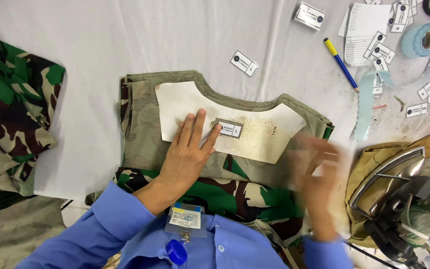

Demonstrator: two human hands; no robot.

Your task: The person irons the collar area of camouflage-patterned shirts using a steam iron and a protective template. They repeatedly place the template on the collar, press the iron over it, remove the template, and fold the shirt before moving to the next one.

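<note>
A person's left hand point(187, 152) lies flat, fingers spread and gripping nothing, on a white cardboard template point(195, 107), one fingertip touching the edge of a small size label point(229, 128) set on it. The right hand point(317, 184) is a blur beside the template's right end; whether it is clenched or loose cannot be told, and nothing shows in it. The template rests on a folded camouflage garment point(145, 139) in the middle of the white table point(125, 35), its long axis running left to right, the curved neck cut-out facing away from the person. The card looks light and stiff, likely to slide on cloth unless pressed flat, and best lifted by an edge; the garment looks soft and limp. The label's long side follows the template's. An iron point(399, 194) stands on a pad at right, more camouflage cloth point(11, 99) is heaped at left, and loose labels point(244, 63), a blue-and-yellow pencil point(341, 65) and a roll of pale blue tape point(426, 40) lie beyond.
</note>
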